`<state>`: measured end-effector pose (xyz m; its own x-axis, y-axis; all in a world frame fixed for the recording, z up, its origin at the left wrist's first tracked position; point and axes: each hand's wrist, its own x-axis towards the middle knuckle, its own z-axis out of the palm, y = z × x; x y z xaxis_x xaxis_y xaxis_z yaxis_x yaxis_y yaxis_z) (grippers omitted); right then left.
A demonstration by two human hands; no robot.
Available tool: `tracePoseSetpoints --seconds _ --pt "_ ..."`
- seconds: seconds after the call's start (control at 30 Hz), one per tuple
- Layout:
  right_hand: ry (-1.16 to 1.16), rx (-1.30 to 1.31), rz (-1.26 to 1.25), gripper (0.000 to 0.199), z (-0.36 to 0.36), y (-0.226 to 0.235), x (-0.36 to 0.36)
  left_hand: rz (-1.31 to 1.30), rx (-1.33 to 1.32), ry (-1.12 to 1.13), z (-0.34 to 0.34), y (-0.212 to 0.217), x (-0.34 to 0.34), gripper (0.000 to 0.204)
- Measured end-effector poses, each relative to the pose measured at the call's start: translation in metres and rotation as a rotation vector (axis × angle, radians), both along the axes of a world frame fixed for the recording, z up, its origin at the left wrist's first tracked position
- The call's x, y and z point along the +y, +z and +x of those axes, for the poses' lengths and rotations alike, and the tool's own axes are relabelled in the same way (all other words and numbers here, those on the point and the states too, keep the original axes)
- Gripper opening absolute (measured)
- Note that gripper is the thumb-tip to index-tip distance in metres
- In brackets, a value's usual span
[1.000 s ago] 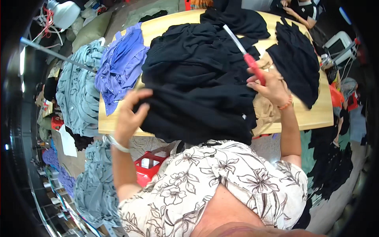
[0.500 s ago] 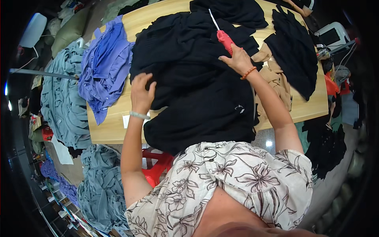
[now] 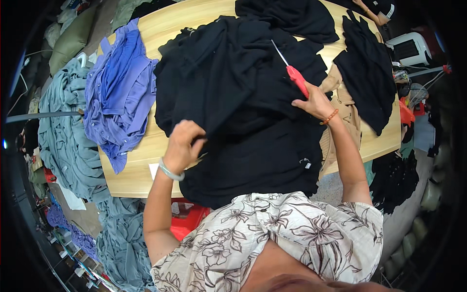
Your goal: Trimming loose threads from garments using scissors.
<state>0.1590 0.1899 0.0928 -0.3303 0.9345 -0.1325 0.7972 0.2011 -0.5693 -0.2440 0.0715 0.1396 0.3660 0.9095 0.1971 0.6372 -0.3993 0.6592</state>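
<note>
A pale wood-grain counter (image 3: 127, 181) extends past both hands. On it, a wide heap of black knit garments (image 3: 228, 82) fills the space between the hands and reaches beyond them. Left of the left hand hangs a bunch of grey-green garments (image 3: 65, 136); closer to that hand lies a purple buttoned cardigan (image 3: 116, 92). Tan ribbed knitwear (image 3: 346, 114) sits just right of the right hand. The left hand (image 3: 185, 146) pinches the heap's near-left edge between thumb and fingers. The right hand (image 3: 314, 103) wraps a red-handled tool (image 3: 296, 79), thumb stuck out, thin metal shaft pointing away over the black cloth.
</note>
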Motion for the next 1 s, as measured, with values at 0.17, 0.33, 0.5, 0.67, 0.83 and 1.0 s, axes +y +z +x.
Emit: tracePoseSetpoints --seconds 0.17,0.33,0.5,0.67,0.83,1.0 --pt "-0.125 0.079 -0.095 0.058 -0.037 0.048 0.03 -0.116 -0.022 0.054 0.01 -0.011 -0.006 0.018" --pt "-0.137 -0.005 0.048 0.056 -0.103 0.064 0.086 0.132 -0.187 0.525 0.02 0.005 0.073 0.031" --pt "-0.117 -0.169 -0.006 0.071 -0.177 0.027 0.131 0.002 0.012 0.554 0.013 -0.034 0.141 0.033" --pt "-0.083 -0.109 0.023 0.036 -0.156 0.012 0.126 -0.072 -0.309 0.461 0.036 -0.017 0.108 0.016" --pt "-0.191 -0.066 0.059 0.031 -0.029 0.038 0.086 -0.489 -0.851 0.348 0.037 -0.022 0.043 0.021" --pt "-0.242 -0.002 0.026 0.039 -0.01 0.038 0.045 -0.541 -0.911 0.481 0.063 -0.049 0.018 0.023"
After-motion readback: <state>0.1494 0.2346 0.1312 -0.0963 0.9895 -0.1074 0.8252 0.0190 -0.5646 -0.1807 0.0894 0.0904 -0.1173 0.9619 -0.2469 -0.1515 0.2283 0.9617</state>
